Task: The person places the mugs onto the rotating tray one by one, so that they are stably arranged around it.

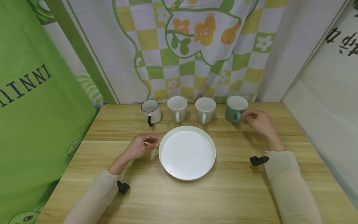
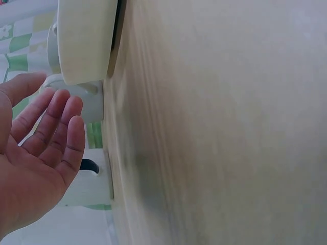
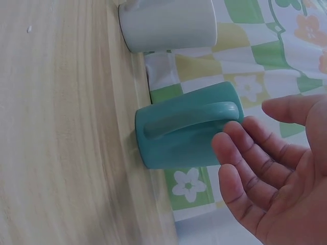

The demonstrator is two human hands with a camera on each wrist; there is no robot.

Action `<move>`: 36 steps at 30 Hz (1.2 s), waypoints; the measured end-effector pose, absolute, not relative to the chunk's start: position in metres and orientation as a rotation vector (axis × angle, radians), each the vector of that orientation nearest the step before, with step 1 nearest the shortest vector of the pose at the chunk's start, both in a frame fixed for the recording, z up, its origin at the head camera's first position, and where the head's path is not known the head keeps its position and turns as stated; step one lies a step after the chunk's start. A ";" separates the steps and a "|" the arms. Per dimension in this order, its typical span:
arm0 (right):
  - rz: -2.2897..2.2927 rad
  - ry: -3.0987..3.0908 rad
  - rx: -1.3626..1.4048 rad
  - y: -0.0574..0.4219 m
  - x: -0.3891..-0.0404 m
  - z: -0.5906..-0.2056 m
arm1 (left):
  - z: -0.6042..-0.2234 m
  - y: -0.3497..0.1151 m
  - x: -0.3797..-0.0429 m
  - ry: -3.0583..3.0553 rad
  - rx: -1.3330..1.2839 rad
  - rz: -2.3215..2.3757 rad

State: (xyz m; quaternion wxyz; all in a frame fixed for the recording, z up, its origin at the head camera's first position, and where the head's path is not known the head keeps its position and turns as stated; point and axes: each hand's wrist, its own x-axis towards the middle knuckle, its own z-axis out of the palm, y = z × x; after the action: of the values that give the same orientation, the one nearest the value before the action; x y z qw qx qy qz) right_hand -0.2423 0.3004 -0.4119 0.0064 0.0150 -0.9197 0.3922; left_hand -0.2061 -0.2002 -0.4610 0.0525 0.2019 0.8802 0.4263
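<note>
Along the back of the wooden table stands a teal mug (image 1: pixel 234 112), its handle turned to the front. My right hand (image 1: pixel 258 122) is just right of this mug; in the right wrist view its loosely bent fingers (image 3: pixel 232 148) are close to the handle (image 3: pixel 194 120), with nothing held. A round white tray (image 1: pixel 186 177) with a raised rim lies mid-table. At its left edge hovers my left hand (image 1: pixel 139 145), fingers relaxed and holding nothing. Whether its fingertips touch the rim I cannot tell.
Left of the teal mug, in the same row, are two pale mugs (image 1: pixel 177 107) and a white mug (image 1: pixel 152 112) with a black rim and black handle. A patterned curtain (image 1: pixel 184 74) hangs behind the table (image 1: pixel 212 199). Green cloth (image 1: pixel 33 124) hangs at the left.
</note>
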 end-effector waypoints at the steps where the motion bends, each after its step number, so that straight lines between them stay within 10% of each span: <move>1: 1.231 -2.880 0.043 0.300 -0.243 -0.413 | -0.462 -0.200 -0.206 2.677 0.611 1.294; 36: 1.283 -2.876 -0.035 0.294 -0.253 -0.429 | -0.477 -0.197 -0.205 2.614 0.672 1.331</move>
State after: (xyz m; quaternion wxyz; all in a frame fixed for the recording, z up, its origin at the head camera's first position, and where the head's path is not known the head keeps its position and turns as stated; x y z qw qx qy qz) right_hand -0.2531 0.2942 -0.4294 -0.0041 -0.0110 -0.9131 0.4075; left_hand -0.2047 -0.1968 -0.4772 0.0658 0.2229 0.8667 0.4414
